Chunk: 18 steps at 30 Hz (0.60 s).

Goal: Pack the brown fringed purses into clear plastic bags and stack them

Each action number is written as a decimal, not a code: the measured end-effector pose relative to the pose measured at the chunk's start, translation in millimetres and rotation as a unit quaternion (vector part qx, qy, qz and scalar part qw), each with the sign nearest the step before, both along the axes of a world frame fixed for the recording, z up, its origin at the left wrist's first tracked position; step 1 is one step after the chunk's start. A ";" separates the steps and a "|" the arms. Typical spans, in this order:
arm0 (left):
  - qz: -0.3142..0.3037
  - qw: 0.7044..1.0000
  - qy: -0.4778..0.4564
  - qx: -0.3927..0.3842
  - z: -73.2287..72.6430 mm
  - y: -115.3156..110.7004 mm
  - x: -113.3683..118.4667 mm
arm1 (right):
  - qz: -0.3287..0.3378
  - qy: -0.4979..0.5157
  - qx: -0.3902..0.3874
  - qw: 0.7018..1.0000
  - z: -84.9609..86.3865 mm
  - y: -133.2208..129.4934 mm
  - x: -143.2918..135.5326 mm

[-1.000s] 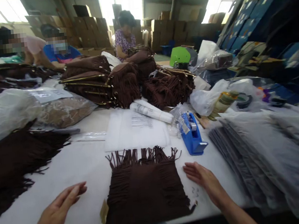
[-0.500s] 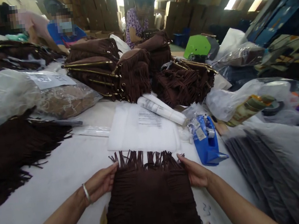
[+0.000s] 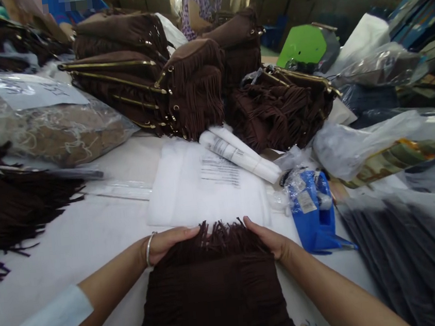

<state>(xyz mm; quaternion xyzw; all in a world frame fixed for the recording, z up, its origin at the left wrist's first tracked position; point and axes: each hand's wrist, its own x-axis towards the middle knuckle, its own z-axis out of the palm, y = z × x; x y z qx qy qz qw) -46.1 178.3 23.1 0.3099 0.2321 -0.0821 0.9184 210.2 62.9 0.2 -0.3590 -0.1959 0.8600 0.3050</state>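
Observation:
A dark brown fringed bag point(image 3: 216, 298) lies in front of me at the bottom middle, its far edge trimmed with loose strands. My left hand point(image 3: 173, 242) grips the far left corner, with the thumb along the top and the other fingers hidden by the fabric. At the far right corner my right hand point(image 3: 266, 236) closes on the same edge, its thumb among the fringe and its fingers mostly out of sight. Just beyond the fringe lies a stack of white printed sheets or bags point(image 3: 204, 185). Small gold-coloured hardware shows near the bag's lower right side.
Brown fringed bags with gold zippers point(image 3: 194, 87) are piled at the back. A blue tape dispenser point(image 3: 314, 215) stands right of the white stack, near dark grey folded pieces point(image 3: 398, 253). More brown fringed material point(image 3: 15, 205) lies left. People sit across the table.
Both hands have moved inward along the fringed edge, gathering its strands closer together. The camera view has tilted downward.

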 end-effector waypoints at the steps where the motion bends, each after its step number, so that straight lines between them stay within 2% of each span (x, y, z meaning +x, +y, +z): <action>1: -0.014 0.998 -0.013 0.055 8.5 -1.2 1.2 | 0.014 -0.031 0.040 0.999 10.5 0.4 1.2; 3: -0.066 0.973 -0.035 0.217 24.8 -10.6 0.4 | 0.078 -0.122 0.162 0.976 36.7 -3.1 1.6; 4: -0.092 0.943 -0.038 0.316 30.3 -19.4 -1.7 | 0.120 -0.183 0.238 0.946 49.4 -7.7 -0.3; 6: -0.110 0.848 -0.025 0.518 33.1 -45.0 -8.9 | 0.194 -0.311 0.381 0.849 66.4 -23.9 -8.9; 7: -0.107 0.792 -0.015 0.600 30.5 -60.7 -13.3 | 0.215 -0.362 0.434 0.796 68.5 -35.6 -15.2; 9: -0.122 0.690 0.004 0.713 21.1 -93.4 -22.1 | 0.233 -0.432 0.498 0.715 60.1 -64.1 -28.5; 10: -0.138 0.649 0.009 0.748 16.2 -108.7 -25.6 | 0.236 -0.451 0.514 0.691 51.8 -79.3 -34.4; 12: -0.156 0.592 0.017 0.790 9.4 -134.5 -29.8 | 0.229 -0.476 0.531 0.663 34.7 -107.0 -42.2; 14: -0.145 0.560 0.026 0.815 8.0 -153.8 -29.6 | 0.190 -0.480 0.551 0.655 25.8 -125.8 -45.0; 16: -0.126 0.546 0.036 0.828 10.1 -168.2 -25.6 | 0.096 -0.475 0.573 0.661 28.5 -132.0 -45.9; 18: -0.106 0.547 0.046 0.829 13.5 -179.8 -19.9 | -0.026 -0.484 0.568 0.666 38.0 -125.1 -49.3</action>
